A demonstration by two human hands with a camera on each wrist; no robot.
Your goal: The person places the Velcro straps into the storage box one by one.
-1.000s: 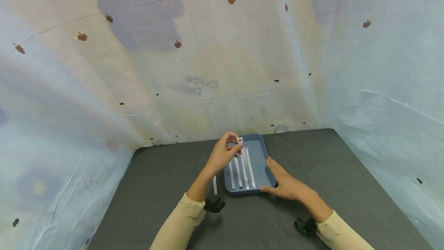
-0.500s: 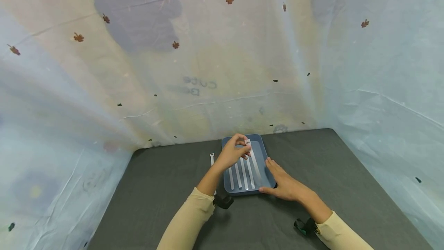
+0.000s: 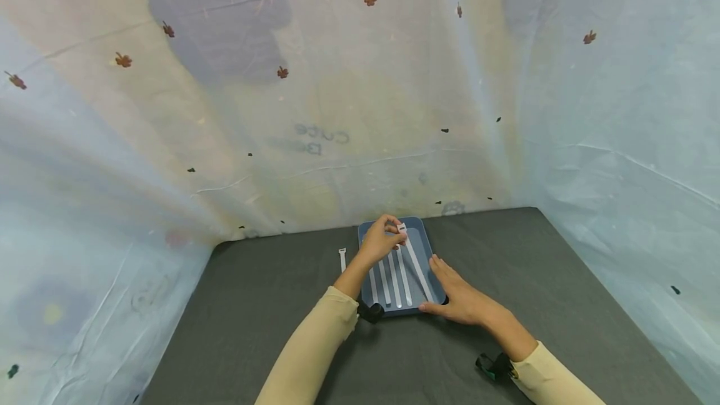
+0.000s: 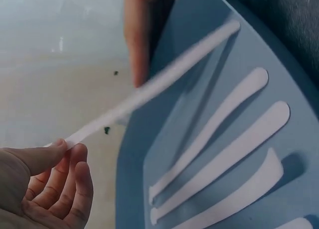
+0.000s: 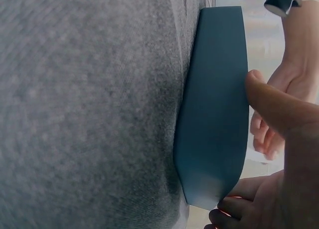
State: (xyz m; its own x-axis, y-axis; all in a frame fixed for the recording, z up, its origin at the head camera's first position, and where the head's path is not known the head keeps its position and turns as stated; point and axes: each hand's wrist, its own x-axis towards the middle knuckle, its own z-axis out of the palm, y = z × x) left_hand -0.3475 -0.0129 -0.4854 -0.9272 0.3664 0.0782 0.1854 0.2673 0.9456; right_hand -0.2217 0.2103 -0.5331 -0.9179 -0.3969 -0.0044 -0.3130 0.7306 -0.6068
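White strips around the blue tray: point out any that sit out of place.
One white strip lies alone on the dark table, left of the blue tray. The strip held by the left hand slants across the tray, while the three strips lying there run parallel.

Lifted white strip [image 4: 149,89] motion-blurred in left wrist view, far end cut by top edge. Left hand [image 4: 42,186] cropped at bottom-left corner. Blue tray [image 5: 214,104] seen only from outer wall in right wrist view, contents hidden. Right hand [image 5: 284,154] cropped at right edge, blurred.
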